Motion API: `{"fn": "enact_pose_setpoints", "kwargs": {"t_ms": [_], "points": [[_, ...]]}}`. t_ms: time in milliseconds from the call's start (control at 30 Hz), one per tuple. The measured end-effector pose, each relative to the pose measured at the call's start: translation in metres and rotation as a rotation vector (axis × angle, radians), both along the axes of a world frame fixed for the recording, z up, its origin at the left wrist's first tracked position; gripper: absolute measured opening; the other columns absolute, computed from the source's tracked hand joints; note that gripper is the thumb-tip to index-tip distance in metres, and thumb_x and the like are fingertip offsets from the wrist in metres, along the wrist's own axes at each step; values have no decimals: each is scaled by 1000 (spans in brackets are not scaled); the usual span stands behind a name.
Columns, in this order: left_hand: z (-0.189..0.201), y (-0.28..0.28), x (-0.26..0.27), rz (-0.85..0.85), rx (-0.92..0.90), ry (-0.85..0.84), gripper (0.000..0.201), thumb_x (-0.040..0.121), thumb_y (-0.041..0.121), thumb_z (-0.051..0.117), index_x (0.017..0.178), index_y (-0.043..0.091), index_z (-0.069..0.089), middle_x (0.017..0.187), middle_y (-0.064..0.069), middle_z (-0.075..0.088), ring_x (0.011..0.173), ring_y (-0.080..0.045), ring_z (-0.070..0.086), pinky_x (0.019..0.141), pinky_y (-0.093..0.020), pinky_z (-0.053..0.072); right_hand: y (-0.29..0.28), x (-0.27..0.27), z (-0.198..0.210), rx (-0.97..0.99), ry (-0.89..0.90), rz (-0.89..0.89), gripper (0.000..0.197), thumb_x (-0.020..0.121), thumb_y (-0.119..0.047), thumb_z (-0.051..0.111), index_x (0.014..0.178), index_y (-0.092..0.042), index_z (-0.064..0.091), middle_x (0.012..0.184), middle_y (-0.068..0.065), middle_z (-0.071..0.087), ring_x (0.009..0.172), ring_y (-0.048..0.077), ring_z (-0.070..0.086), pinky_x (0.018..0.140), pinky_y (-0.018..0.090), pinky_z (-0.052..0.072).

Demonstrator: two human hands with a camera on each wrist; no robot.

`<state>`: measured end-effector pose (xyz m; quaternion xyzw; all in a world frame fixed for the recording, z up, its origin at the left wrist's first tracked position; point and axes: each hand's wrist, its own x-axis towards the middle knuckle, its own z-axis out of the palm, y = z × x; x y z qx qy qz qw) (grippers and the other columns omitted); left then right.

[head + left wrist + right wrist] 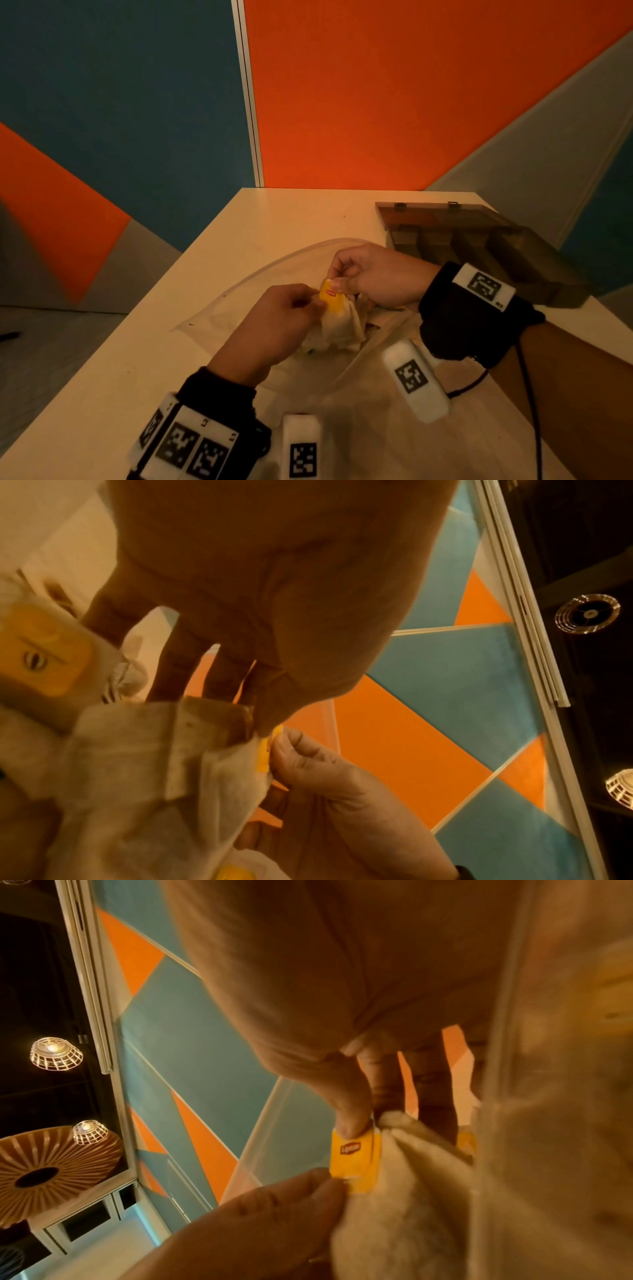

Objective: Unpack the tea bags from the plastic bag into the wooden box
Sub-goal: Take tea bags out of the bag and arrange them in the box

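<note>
A clump of pale tea bags [342,334] sits in the mouth of a clear plastic bag [260,274] on the table. A yellow tea bag tag [331,299] with a red logo sticks up from the clump. My left hand [315,303] pinches the tag's lower left edge, and my right hand [335,281] pinches its top corner. The right wrist view shows the tag [356,1156] between the right hand [356,1127] above and the left hand [330,1184] below. In the left wrist view the tag [263,753] shows edge-on. The wooden box [479,246] stands open at the back right.
The box has several compartments, and its lid lies back towards the wall. More tea bags with yellow tags [44,653] lie under my hands. The cream table [137,359] ends close on the left. A black cable [534,404] trails from my right wrist.
</note>
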<state>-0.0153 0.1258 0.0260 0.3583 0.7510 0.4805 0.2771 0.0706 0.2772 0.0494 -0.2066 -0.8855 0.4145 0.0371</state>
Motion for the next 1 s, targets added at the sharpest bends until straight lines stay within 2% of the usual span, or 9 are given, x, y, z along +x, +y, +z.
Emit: {"fn": "enact_pose_setpoints", "kwargs": {"t_ms": [100,200,367,500,633,767,867,933,1000], "points": [[-4,-1,-2,-27,-27,19,12,90,15,63,94,9,73,94,-14,74,75,-18,64,52,-14,47,2,0,-2,2,-1,-23,11,93,-22,62,82,-23,62,82,-1,63,73,15,54,68,33,45],[-6,-2,-6,10,-23,30,10,87,14,67,89,6,74,90,-19,73,67,-19,59,51,-18,45,2,0,-4,9,19,-35,15,93,-19,62,79,-23,62,85,2,65,72,14,57,65,30,47],[-7,0,-11,157,53,67,9,83,18,72,79,11,75,85,-20,72,68,-20,59,69,-41,54,1,3,0,106,-11,18,15,92,-19,63,79,-25,62,81,1,64,73,15,60,68,33,50],[-11,2,-9,157,106,34,11,85,16,70,78,7,73,83,-23,71,67,-23,59,66,-40,53,-4,0,2,149,-23,52,13,90,-19,67,80,-25,62,87,4,69,74,14,63,73,33,54],[-15,5,-9,164,197,-47,14,89,9,64,81,-2,67,80,-30,68,63,-26,58,62,-40,50,-8,-1,0,59,-35,48,16,85,-16,72,94,-20,60,91,6,72,76,16,64,70,29,52],[-15,5,-9,166,254,-139,15,90,8,61,83,-4,64,72,-19,66,63,-25,59,64,-38,50,-7,-1,-3,48,-48,66,20,82,-15,76,82,-24,58,82,0,69,82,34,71,74,45,60],[-13,4,-10,148,221,-191,28,93,22,60,89,-6,64,74,-18,66,67,-24,58,65,-36,48,-5,0,-1,81,-51,56,21,83,-16,75,72,-23,58,78,1,62,74,31,68,68,42,57],[-11,2,-11,119,139,-185,36,91,37,60,94,2,68,83,-18,70,71,-22,61,66,-33,50,-4,0,0,99,-60,52,23,83,-19,74,67,-23,59,77,2,59,68,24,63,63,35,52],[-11,1,-11,53,88,-135,34,87,42,63,94,11,71,92,-15,71,75,-19,61,66,-33,49,-3,1,0,92,-58,59,22,83,-21,75,66,-24,60,77,4,60,67,22,62,62,37,51]]}}
